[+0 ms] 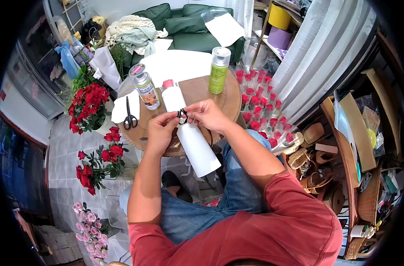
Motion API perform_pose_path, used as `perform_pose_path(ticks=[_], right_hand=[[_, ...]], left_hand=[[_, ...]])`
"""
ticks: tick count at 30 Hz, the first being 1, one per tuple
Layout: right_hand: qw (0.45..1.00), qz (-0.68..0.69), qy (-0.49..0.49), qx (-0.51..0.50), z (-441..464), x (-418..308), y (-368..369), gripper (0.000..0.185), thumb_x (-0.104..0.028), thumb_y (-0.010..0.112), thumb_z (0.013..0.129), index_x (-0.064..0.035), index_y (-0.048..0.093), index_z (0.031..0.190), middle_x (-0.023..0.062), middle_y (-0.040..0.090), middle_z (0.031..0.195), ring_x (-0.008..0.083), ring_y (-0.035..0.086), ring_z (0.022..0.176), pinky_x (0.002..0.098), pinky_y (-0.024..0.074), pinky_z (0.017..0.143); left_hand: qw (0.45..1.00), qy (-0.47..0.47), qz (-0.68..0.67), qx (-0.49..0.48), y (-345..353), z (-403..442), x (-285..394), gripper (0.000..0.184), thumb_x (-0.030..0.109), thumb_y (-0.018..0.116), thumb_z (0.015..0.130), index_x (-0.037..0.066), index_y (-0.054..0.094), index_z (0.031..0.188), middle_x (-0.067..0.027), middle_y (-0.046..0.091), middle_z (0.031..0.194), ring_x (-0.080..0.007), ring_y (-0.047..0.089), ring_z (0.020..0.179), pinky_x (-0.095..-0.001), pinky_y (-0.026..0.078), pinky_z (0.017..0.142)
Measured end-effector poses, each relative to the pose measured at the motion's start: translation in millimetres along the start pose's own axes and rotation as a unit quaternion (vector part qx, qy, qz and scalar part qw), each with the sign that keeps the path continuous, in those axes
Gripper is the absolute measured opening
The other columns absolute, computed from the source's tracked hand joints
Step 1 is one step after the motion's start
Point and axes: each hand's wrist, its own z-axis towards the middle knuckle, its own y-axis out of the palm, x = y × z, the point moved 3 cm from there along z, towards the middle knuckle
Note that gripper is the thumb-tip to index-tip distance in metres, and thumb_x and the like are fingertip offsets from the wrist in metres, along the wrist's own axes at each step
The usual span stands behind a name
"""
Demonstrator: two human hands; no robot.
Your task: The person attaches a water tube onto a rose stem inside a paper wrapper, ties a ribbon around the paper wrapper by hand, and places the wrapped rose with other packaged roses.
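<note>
A single flower with a pinkish-red head is wrapped in white paper, narrowed at the middle and flaring toward my lap. Around that narrow part runs a black ribbon. My left hand pinches the ribbon from the left side, thumb and fingers together. From the right, my right hand pinches it too, its fingertips close to the left ones. Exactly how the ribbon is looped is partly hidden by my fingers. Black-handled scissors lie on the table left of my left hand.
On the round wooden table stand a spray can with a printed label and a green spray can. White paper sheets lie behind. Wrapped red roses stand at right, bunches of red roses at left.
</note>
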Motion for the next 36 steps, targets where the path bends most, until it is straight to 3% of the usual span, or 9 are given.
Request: perform_pose_path(ticks=[5,11,16,18,20,26,28,33,36], right_hand=[[0.998,-0.052,-0.029,0.022,-1,-5,1,0.021,-0.004,0.071,0.093,0.0023,0.072,0.113,0.0084,0.076,0.094,0.0115,0.069,0.076,0.0250,0.0530,0.062],[0.992,-0.102,-0.073,0.014,10,-5,3,0.019,-0.005,0.070,0.090,0.0065,0.074,0.105,0.0113,0.076,0.088,0.0148,0.071,0.076,0.0272,0.0562,0.068],[0.965,-0.254,-0.064,0.023,9,-26,13,0.018,-0.008,0.072,0.087,0.0033,0.077,0.100,0.0123,0.076,0.085,0.0140,0.070,0.075,0.0299,0.0564,0.070],[0.963,-0.258,-0.077,0.008,10,-22,12,0.018,-0.008,0.073,0.086,0.0025,0.077,0.099,0.0126,0.076,0.084,0.0139,0.070,0.075,0.0306,0.0563,0.071],[0.961,-0.263,-0.088,-0.005,10,-18,11,0.017,-0.009,0.073,0.086,0.0017,0.078,0.099,0.0129,0.076,0.083,0.0139,0.069,0.075,0.0313,0.0562,0.071],[0.953,-0.257,-0.156,-0.034,2,-23,16,0.018,-0.010,0.075,0.091,0.0043,0.075,0.102,0.0062,0.074,0.083,0.0090,0.064,0.073,0.0273,0.0528,0.066],[0.968,-0.237,-0.075,-0.030,4,-24,15,0.019,-0.010,0.075,0.092,0.0049,0.074,0.103,0.0054,0.073,0.082,0.0081,0.063,0.071,0.0263,0.0514,0.064],[0.985,-0.162,-0.061,0.001,13,-13,12,0.016,-0.010,0.074,0.093,0.0050,0.073,0.100,0.0044,0.071,0.079,0.0069,0.060,0.067,0.0244,0.0480,0.059],[0.992,-0.113,-0.053,0.006,14,-7,12,0.015,-0.009,0.073,0.094,0.0047,0.072,0.097,0.0034,0.070,0.078,0.0062,0.059,0.065,0.0236,0.0462,0.057]], left_hand=[[0.992,0.090,0.090,-0.003,-8,6,-12,0.016,-0.004,0.070,0.092,-0.002,0.074,0.107,-0.0052,0.074,0.096,-0.0101,0.067,0.087,-0.0252,0.054,0.081],[0.995,0.057,0.067,0.047,3,-3,12,0.014,-0.006,0.072,0.091,-0.003,0.072,0.104,-0.0044,0.073,0.096,-0.0096,0.067,0.086,-0.0235,0.054,0.079],[0.989,0.092,0.107,0.031,-6,3,-4,0.014,-0.005,0.072,0.090,-0.003,0.072,0.104,-0.0044,0.072,0.094,-0.0088,0.066,0.083,-0.0231,0.053,0.076],[0.986,0.130,0.100,0.037,-6,3,-2,0.013,-0.004,0.072,0.090,-0.003,0.072,0.103,-0.0036,0.072,0.091,-0.0074,0.064,0.079,-0.0226,0.052,0.072],[0.992,0.062,0.089,0.069,-5,2,-1,0.014,-0.004,0.072,0.089,-0.003,0.072,0.103,-0.0029,0.071,0.087,-0.0077,0.064,0.077,-0.0226,0.052,0.071],[0.994,0.043,0.073,0.062,-1,-1,9,0.011,-0.003,0.074,0.088,-0.002,0.072,0.099,-0.0013,0.068,0.080,-0.0073,0.063,0.073,-0.0229,0.051,0.067],[0.992,0.056,0.095,0.063,-4,2,2,0.009,-0.002,0.074,0.088,-0.002,0.072,0.097,-0.0015,0.069,0.080,-0.0072,0.062,0.072,-0.0231,0.051,0.066],[0.991,0.026,0.112,0.069,1,-5,8,0.010,0.001,0.076,0.088,-0.002,0.071,0.095,-0.0016,0.069,0.090,-0.0075,0.062,0.078,-0.0222,0.051,0.071],[0.936,0.211,0.277,0.053,14,-17,26,0.012,0.001,0.079,0.082,0.000,0.073,0.093,-0.0058,0.070,0.098,-0.0160,0.066,0.089,-0.0295,0.052,0.078]])
